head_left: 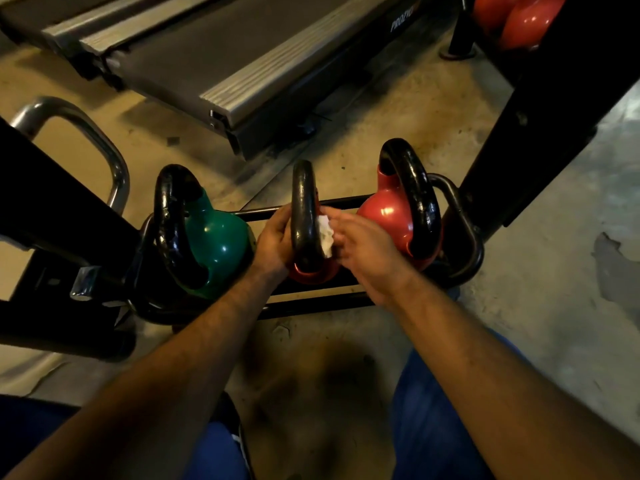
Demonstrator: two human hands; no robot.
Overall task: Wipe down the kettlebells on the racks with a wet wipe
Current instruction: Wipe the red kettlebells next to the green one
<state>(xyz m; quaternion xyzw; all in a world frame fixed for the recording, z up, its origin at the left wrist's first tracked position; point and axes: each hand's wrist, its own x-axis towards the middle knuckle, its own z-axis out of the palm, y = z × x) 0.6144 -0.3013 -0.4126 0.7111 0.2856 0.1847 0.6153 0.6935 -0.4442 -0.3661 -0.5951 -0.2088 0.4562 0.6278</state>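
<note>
On the low rack (pixel 346 202), the left hand (pixel 273 237) grips the middle kettlebell (pixel 304 216) by its handle while the right hand (pixel 363 247), fingers pinching the wet wipe (pixel 325 235), rubs that handle. The round kettlebell could roll against the green kettlebell (pixel 214 240) if the steadying grip loosens.

Gym, treadmill (pixel 221 60), racked kettlebells (pixel 214 237)

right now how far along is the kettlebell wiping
Nothing shows as finished; wiped surfaces can't be told apart. In hand: the right hand presses the wet wipe against the middle kettlebell's handle while the left hand steadies it. Possibly left: the green kettlebell and the red kettlebell.
</note>
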